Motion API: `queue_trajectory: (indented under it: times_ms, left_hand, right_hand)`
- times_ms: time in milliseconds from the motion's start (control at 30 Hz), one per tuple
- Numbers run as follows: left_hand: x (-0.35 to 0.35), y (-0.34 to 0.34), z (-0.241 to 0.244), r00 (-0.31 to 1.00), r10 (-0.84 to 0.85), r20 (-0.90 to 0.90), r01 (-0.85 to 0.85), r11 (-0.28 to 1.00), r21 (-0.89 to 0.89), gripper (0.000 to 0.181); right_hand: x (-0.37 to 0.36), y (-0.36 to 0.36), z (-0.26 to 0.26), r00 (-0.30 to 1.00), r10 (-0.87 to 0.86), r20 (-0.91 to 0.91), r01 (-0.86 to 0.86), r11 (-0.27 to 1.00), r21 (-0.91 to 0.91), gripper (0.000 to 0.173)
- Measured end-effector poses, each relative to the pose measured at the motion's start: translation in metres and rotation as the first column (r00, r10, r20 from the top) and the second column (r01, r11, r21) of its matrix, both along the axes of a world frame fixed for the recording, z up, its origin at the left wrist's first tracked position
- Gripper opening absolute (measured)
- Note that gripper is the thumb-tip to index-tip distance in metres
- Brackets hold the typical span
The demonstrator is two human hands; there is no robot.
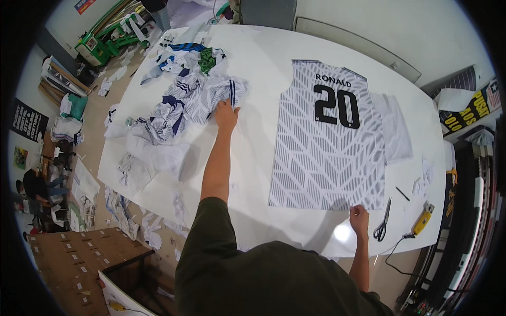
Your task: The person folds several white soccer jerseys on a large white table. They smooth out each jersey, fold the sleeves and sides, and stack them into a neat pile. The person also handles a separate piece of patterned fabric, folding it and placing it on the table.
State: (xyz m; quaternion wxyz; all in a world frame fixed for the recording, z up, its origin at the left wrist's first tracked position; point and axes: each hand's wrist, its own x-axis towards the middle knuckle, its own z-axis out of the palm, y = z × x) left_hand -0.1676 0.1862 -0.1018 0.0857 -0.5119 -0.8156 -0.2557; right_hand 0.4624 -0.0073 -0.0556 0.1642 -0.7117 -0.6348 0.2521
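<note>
A flat white jersey panel (332, 158) with grey striped geometric print and a large black number lies on the white table. My right hand (359, 219) is at its lower hem, fingers curled; whether they pinch the cloth is unclear. Reaching forward, my left hand (227, 114) touches the near edge of a crumpled white-and-grey patterned fabric piece (207, 98) with navy stripes. Its fingertips are partly hidden, so a grip cannot be confirmed. Plain white cloth (393, 128) lies partly under the panel's right side. Black-handled scissors (382, 223) rest right of my right hand.
A yellow corded cutter (423, 221) and a thin dark pen-like stick (402, 193) lie right. More crumpled fabric (170, 59) and sheer white cloth (162, 154) cover the table's left side. Cardboard boxes (79, 264) stand lower left. Another person (37, 185) is far left.
</note>
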Motion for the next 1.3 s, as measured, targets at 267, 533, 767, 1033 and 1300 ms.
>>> queue_trajectory:
  times_ms: [267, 533, 767, 1033, 1300]
  left_hand:
    - [-0.026, 0.013, -0.002, 0.956, -0.132, -0.263, 0.117, 0.991, -0.072, 0.036]
    - [-0.088, 0.071, 0.128, 0.959, -0.246, 0.144, 0.195, 0.935, 0.295, 0.024]
    - [-0.058, 0.019, 0.458, 0.846, -0.528, 0.074, 0.360, 0.668, 0.652, 0.036]
    - [0.073, -0.067, 0.675, 0.441, -0.888, 0.130, 0.392, 0.321, 0.862, 0.012]
    - [0.136, -0.120, 0.748, 0.189, -0.982, -0.017, 0.524, 0.087, 0.847, 0.014]
  right_hand:
    - [-0.066, 0.019, 0.000, 0.992, 0.103, -0.069, -0.103, 0.995, 0.002, 0.023]
    - [-0.117, 0.088, 0.060, 0.937, 0.342, -0.065, -0.323, 0.924, 0.203, 0.022]
    - [-0.236, 0.159, 0.198, 0.780, 0.522, -0.345, -0.434, 0.849, 0.303, 0.028]
    - [-0.383, 0.107, 0.300, 0.493, 0.764, -0.416, -0.313, 0.602, 0.734, 0.087]
    - [-0.288, 0.065, 0.176, 0.675, 0.540, -0.502, -0.217, 0.796, 0.565, 0.058]
